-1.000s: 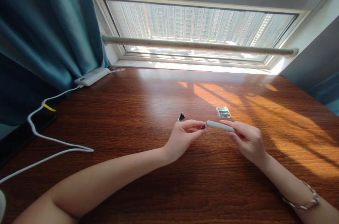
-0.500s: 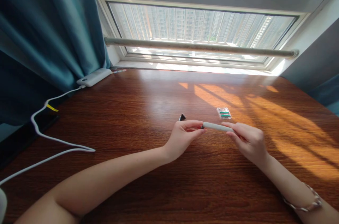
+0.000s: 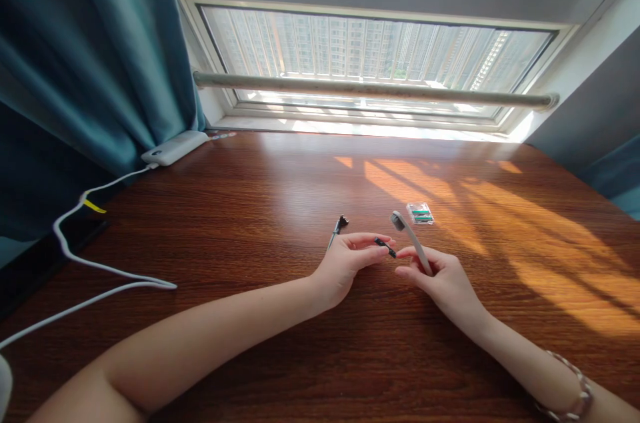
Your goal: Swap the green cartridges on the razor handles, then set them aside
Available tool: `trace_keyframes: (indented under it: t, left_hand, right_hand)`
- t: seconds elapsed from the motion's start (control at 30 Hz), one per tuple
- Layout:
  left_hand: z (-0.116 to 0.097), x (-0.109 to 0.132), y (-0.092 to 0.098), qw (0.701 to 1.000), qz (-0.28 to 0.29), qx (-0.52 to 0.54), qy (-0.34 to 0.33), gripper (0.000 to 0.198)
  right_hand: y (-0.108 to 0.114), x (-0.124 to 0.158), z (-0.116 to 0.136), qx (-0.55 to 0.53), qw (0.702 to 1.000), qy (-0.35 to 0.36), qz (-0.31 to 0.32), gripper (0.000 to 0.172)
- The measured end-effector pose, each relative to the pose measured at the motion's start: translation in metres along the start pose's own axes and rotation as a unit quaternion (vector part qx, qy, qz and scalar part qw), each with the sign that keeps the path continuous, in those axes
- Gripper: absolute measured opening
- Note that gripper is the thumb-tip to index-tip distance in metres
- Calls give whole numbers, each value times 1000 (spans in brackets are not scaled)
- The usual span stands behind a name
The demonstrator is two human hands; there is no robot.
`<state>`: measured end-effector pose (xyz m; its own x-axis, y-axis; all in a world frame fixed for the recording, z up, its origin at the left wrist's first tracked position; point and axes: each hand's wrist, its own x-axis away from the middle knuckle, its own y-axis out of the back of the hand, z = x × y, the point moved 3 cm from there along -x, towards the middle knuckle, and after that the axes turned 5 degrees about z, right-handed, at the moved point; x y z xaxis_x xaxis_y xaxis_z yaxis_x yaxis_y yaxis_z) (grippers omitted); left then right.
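A small black piece is pinched between the thumb and fingers of my left hand. My right hand grips what looks like a toothbrush with a pale handle, its grey bristled head tilted up and to the left. The right forefinger reaches close to the lower end of the black piece; whether they touch I cannot tell. Just behind my left hand lies a thin rod with a black, toothed-looking end, partly hidden by the hand. Beyond the toothbrush, a small clear case with green and dark strips rests on the table.
The brown wooden table runs back to a window with a rail across it. At the back left, a white power bank-like box carries a white cable along the left side, beside a blue curtain.
The toothbrush has swung from lying nearly level between both hands to pointing up in my right hand alone. The black piece in my left hand now shows plainly.
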<state>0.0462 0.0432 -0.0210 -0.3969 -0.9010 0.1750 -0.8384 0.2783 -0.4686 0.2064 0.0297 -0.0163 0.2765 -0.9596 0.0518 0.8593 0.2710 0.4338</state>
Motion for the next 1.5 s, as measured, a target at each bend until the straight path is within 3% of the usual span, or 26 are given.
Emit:
trace_keyframes:
  t: [0.3, 0.43, 0.63, 0.83, 0.97, 1.03, 1.2, 1.37, 1.5]
  left_hand:
    - [0, 3, -4, 997, 20, -75, -3, 30]
    - [-7, 4, -5, 987, 26, -153, -41, 26]
    - [-9, 5, -6, 954, 65, -270, -115, 21]
    - [-12, 9, -6, 892, 71, -409, -176, 19]
    - [-13, 7, -2, 892, 57, -412, -175, 18]
    - [-13, 5, 1, 901, 43, -395, -174, 19]
    - [-13, 4, 3, 915, 20, -359, -181, 17]
    - [-14, 4, 4, 911, 1, -366, -188, 16]
    - [-16, 4, 6, 913, -9, -359, -194, 16]
  right_hand:
    - [0, 5, 3, 8, 998, 33, -43, 24]
    - [3, 6, 4, 30, 996, 52, -73, 21]
    - [2, 9, 8, 75, 986, 108, -98, 16]
    - [-2, 12, 13, 110, 980, 155, -63, 13]
    - [15, 7, 10, 128, 977, 156, -69, 24]
    - [30, 3, 8, 173, 962, 193, -87, 26]
    - [61, -5, 5, 323, 892, 296, -111, 27]
    - [59, -5, 5, 427, 843, 311, -98, 27]
    - [56, -4, 6, 440, 839, 297, -120, 29]
